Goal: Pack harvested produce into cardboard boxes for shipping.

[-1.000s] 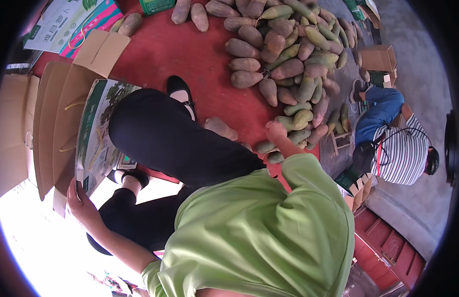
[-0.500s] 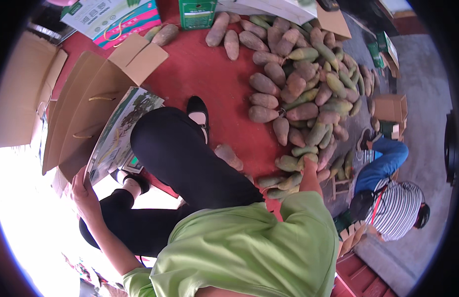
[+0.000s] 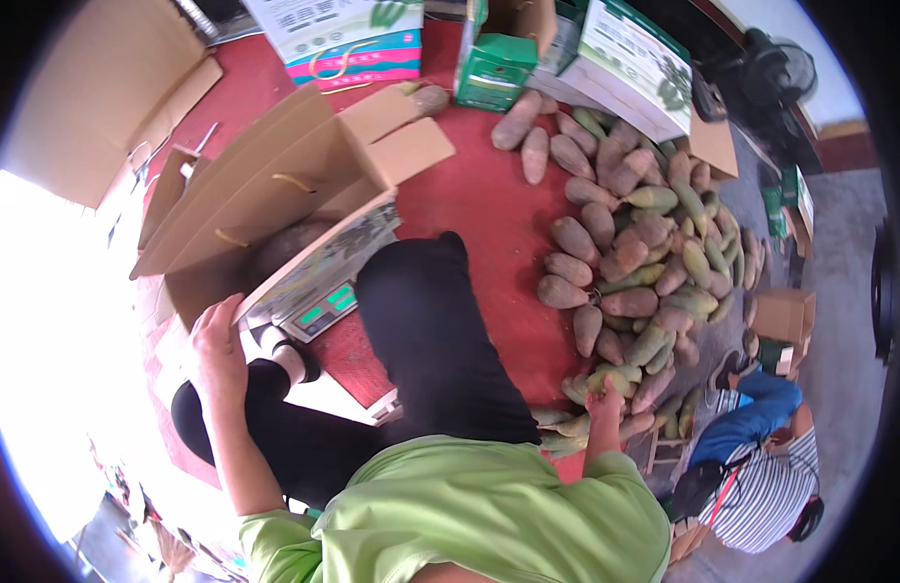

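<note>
My left hand [image 3: 217, 340] grips the near edge of an open cardboard box [image 3: 323, 257], its fingers closed at the rim. Inside the box lie dark, soil-covered roots [image 3: 289, 243], partly in shadow. The box stands on a scale [image 3: 319, 313] with lit green displays. On the right, my right hand [image 3: 603, 394] reaches to the near end of a heap of big radishes [image 3: 654, 262], green at one end and dull reddish-brown at the other. Its fingers are closed on a green radish [image 3: 617, 375], which they partly hide.
Printed cartons [image 3: 357, 44] and a green box [image 3: 498, 73] stand along the far side. Red matting [image 3: 459, 194] lies between the box and the heap. At right, a person in a striped shirt [image 3: 761, 496] bends beside a small wooden stool [image 3: 666, 452]. A black fan [image 3: 775, 68] stands far right.
The view has turned, so the heap and box sit further right and more of the box's inside shows. Both hands stay where they were, at the box edge and at the heap's near end.
</note>
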A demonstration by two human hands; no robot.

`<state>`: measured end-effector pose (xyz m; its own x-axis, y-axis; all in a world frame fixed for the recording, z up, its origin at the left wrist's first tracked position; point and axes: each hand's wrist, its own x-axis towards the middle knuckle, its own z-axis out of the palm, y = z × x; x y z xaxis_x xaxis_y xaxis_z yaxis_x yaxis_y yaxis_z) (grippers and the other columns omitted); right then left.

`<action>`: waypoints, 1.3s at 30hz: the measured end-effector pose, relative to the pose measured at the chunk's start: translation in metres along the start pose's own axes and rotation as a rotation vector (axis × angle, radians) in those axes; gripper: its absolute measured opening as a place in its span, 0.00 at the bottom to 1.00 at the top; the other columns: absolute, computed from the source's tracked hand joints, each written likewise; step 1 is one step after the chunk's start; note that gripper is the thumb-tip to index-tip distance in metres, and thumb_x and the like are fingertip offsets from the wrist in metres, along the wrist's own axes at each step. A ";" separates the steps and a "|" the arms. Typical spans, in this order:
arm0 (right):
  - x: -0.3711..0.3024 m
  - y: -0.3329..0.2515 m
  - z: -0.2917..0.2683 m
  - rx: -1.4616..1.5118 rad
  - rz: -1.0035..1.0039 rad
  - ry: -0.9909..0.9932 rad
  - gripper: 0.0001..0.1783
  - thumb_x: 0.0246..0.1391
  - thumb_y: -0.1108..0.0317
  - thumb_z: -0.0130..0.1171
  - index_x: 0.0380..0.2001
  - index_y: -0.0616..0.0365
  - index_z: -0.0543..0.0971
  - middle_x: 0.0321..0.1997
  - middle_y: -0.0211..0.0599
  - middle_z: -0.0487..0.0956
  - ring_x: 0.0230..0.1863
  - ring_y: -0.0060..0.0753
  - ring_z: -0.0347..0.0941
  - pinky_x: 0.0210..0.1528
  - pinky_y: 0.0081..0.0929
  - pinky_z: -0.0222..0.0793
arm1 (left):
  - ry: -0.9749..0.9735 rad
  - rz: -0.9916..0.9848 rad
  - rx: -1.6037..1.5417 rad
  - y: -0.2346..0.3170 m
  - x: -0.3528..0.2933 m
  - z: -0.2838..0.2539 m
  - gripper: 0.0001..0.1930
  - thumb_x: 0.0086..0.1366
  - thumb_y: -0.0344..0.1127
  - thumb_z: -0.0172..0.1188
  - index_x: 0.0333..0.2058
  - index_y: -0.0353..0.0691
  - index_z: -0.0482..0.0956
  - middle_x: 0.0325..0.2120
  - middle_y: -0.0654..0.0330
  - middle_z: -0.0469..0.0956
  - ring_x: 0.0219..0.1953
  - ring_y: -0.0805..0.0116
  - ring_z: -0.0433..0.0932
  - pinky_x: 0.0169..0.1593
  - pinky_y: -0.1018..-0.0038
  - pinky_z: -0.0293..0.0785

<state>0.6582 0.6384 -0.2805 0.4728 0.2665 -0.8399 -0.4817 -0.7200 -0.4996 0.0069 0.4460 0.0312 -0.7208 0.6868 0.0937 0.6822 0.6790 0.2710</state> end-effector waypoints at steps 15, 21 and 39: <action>-0.347 -0.037 0.252 -0.311 -0.297 -1.704 0.42 0.49 0.52 0.67 0.60 0.63 0.62 0.55 0.42 0.70 0.55 0.38 0.68 0.49 0.42 0.72 | -0.118 0.083 0.039 -0.006 -0.008 -0.009 0.20 0.53 0.23 0.53 0.46 0.42 0.77 0.41 0.58 0.79 0.46 0.58 0.76 0.49 0.63 0.71; -0.483 -0.027 0.355 -0.821 -0.592 -1.788 0.51 0.39 0.51 0.72 0.62 0.64 0.60 0.54 0.42 0.72 0.53 0.35 0.71 0.51 0.34 0.72 | -0.135 0.081 0.078 -0.005 -0.008 -0.012 0.17 0.57 0.29 0.52 0.46 0.42 0.77 0.42 0.59 0.78 0.47 0.60 0.76 0.51 0.64 0.71; -0.552 0.165 0.465 -1.540 -1.516 -2.162 0.37 0.39 0.60 0.69 0.55 0.63 0.71 0.51 0.52 0.76 0.52 0.46 0.73 0.54 0.34 0.69 | -0.133 0.045 0.088 -0.004 -0.003 -0.008 0.16 0.58 0.26 0.49 0.44 0.44 0.79 0.41 0.59 0.80 0.44 0.57 0.78 0.48 0.64 0.73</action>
<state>-0.0257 0.6702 0.0020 -0.9662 -0.2545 -0.0416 -0.1301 0.6202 -0.7735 0.0055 0.4398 0.0372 -0.6705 0.7415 -0.0250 0.7260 0.6627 0.1839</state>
